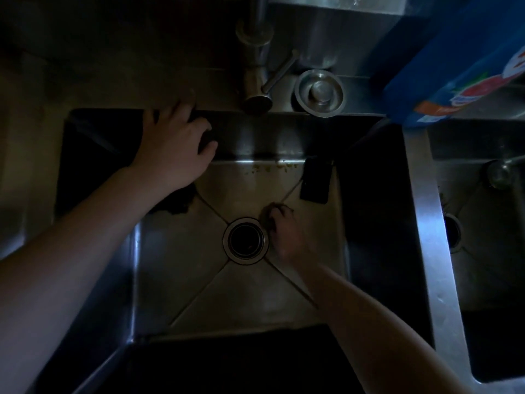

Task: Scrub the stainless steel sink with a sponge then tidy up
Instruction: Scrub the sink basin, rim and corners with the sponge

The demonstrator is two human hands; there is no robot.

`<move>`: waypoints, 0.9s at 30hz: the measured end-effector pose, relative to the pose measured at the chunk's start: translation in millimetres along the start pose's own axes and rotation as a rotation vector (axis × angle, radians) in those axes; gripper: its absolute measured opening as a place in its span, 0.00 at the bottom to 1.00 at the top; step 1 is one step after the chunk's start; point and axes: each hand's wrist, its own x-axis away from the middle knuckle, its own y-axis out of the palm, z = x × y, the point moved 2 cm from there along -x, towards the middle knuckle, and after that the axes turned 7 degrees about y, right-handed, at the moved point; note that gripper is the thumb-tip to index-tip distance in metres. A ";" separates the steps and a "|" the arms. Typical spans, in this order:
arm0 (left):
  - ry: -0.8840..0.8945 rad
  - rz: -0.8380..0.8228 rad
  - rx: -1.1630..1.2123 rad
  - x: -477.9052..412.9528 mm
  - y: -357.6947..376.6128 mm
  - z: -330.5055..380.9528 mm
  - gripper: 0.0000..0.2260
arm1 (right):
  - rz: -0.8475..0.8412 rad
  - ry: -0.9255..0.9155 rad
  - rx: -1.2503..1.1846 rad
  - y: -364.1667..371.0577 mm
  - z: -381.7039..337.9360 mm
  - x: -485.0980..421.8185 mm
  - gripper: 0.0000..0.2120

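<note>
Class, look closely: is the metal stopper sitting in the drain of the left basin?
No: the drain is open, and the metal stopper lies on the ledge behind the basin, beside the faucet.

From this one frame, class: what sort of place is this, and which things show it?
Probably a dimly lit kitchen: a double stainless steel sink with a round drain, a faucet behind it, and a blue printed packet, perhaps detergent, nearby.

I see my right hand [285,237] low in the sink [181,280], fingers curled over a dull sponge [275,208] just beside the drain [245,240]. My left hand [174,149] lies against the back wall, its grip lost in shadow. A dark slab [316,180] sits near the back wall.
</note>
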 end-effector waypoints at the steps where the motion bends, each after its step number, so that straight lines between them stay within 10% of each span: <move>1: -0.002 -0.001 -0.001 0.5 0.6 0.0 0.17 | 0.009 -0.022 0.022 -4.4 -3.7 -12.4 0.26; 14: 0.114 0.016 0.030 8.5 -9.4 -16.3 0.20 | 0.225 0.495 -0.194 -40.6 35.4 -52.7 0.19; 21: 0.043 0.066 -0.114 11.0 -10.6 -38.1 0.22 | 0.371 0.767 -0.722 -45.6 -3.9 -84.9 0.19; 27: 0.041 0.047 -0.061 11.2 -7.2 -39.8 0.26 | 0.317 0.589 -0.771 -30.0 -57.3 -91.1 0.14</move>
